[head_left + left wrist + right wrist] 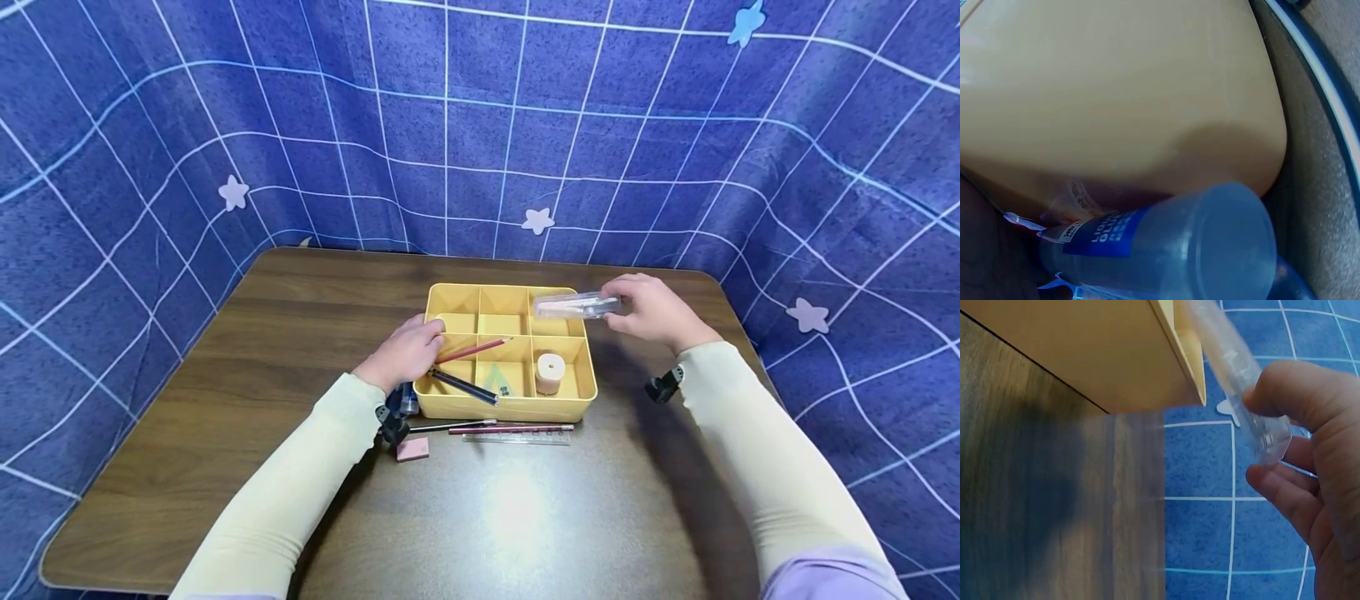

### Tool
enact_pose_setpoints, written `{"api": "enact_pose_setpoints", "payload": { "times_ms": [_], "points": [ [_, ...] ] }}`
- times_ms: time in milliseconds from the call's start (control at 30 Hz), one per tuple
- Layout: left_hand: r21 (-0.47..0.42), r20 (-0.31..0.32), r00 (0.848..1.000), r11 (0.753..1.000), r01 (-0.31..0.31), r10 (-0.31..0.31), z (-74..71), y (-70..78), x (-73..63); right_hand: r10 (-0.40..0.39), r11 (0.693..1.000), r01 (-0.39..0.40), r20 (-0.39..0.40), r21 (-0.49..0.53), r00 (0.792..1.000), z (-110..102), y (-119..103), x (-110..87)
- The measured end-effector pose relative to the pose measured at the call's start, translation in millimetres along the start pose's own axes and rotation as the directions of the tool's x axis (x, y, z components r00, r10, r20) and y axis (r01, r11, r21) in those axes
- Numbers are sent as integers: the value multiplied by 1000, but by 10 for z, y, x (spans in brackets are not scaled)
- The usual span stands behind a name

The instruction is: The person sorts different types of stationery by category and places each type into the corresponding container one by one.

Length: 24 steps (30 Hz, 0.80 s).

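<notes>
A yellow six-compartment organizer box [506, 408] stands on the table. My left hand [408, 352] grips its left rim, fingers over the edge; the left wrist view shows only the box's outer wall [1116, 81]. With thumb and fingers my right hand [652, 312] pinches one end of a clear plastic case [572, 306], held above the back right compartment. Close up, the case [1238, 375] slants past the box's corner [1191, 381]. A red pencil [472, 350] and dark pencils [465, 387] lean across the front compartments. A cream cylinder with a top hole [550, 373] stands front right.
Beside the box's left wall lies a liquid glue bottle [1166, 244]. In front of the box lie a pink eraser [412, 449], a maroon pencil [510, 430], a dark pencil [442, 427] and a clear ruler [517, 439]. A blue grid-patterned curtain [480, 125] surrounds the table.
</notes>
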<state>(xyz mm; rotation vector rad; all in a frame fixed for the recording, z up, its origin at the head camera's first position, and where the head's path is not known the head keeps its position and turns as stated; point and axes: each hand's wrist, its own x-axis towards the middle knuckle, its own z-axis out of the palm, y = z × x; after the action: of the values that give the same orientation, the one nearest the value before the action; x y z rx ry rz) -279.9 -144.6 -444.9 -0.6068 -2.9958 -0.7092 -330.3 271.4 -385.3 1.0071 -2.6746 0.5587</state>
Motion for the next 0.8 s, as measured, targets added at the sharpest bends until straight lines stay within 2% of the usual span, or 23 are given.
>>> {"api": "enact_pose_setpoints", "payload": {
  "times_ms": [100,233,500,800],
  "points": [
    [-1,0,1000,1000,4,-4,-3,9,-3,-8,999,9,40,-36,999,28,-32,57],
    [14,-3,1000,1000,-4,4,-14,26,-5,-54,995,60,77,-83,996,92,-86,129],
    [27,-2,1000,999,-18,19,-17,14,0,-111,986,123,107,-115,988,201,-178,258],
    [20,-1,1000,1000,-15,15,-17,11,12,-40,994,52,120,-95,992,222,-207,287]
  ]
}}
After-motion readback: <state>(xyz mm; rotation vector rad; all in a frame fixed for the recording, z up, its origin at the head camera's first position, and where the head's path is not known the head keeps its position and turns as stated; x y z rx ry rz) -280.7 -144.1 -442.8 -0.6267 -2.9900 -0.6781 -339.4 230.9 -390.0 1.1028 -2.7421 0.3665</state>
